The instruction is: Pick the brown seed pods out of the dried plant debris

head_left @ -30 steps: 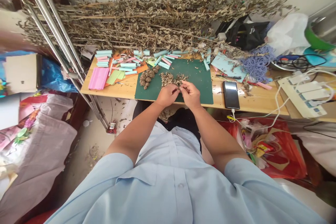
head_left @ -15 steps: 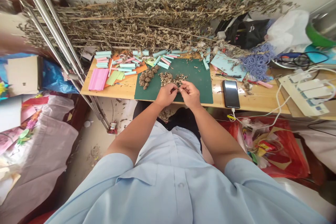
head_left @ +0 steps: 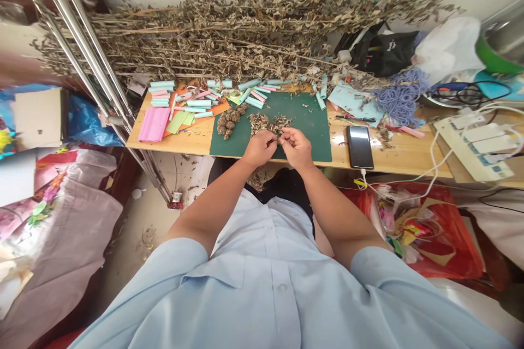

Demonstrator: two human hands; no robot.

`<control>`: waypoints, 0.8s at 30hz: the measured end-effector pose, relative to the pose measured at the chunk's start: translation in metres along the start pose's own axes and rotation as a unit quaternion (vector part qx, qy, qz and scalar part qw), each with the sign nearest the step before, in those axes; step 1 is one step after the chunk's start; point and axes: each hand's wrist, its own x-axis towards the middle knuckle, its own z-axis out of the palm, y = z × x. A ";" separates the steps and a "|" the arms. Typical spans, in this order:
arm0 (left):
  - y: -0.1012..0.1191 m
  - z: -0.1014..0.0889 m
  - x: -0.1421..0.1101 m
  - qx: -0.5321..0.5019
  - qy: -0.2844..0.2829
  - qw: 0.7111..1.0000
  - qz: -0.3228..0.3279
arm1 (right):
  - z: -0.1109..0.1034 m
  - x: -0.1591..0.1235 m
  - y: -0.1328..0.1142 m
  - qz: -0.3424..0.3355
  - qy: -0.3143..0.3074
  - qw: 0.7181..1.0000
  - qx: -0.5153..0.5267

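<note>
My left hand (head_left: 259,148) and my right hand (head_left: 295,148) meet at the near edge of a dark green cutting mat (head_left: 307,125), their fingertips pinched together on a small bit of dried leaf. Right beside them lies a loose heap of crumbled dried leaves (head_left: 262,123). Further left on the mat sits a cluster of brown rolled lumps (head_left: 228,121). Behind the mat stretch long dried leafy stems (head_left: 229,38). Many light blue paper rolls (head_left: 256,102) and pink strips lie along the mat's far edge.
The wooden table's front edge (head_left: 393,169) runs just beyond my forearms. A black smartphone (head_left: 359,147) lies right of the mat, near purple yarn (head_left: 401,98) and a white power strip (head_left: 472,144). Chrome rack poles (head_left: 82,60) stand left; a red plastic bag (head_left: 434,234) lies below right.
Both hands stay in almost the same place, with fingertips still pinched together. The whole view has shifted only slightly.
</note>
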 end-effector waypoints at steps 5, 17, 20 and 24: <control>-0.001 0.002 0.000 0.012 0.002 1.000 -0.005 | 0.000 0.000 -0.004 0.002 0.007 1.000 -0.014; -0.007 0.009 0.001 0.035 0.023 0.999 0.021 | 0.002 -0.001 -0.003 -0.015 0.049 0.999 -0.019; -0.006 0.008 0.001 0.037 0.022 0.999 0.022 | 0.002 -0.001 0.001 -0.012 0.059 0.998 -0.009; -0.005 0.007 0.001 0.035 0.020 0.999 0.020 | 0.002 0.000 0.006 -0.005 0.068 0.998 -0.014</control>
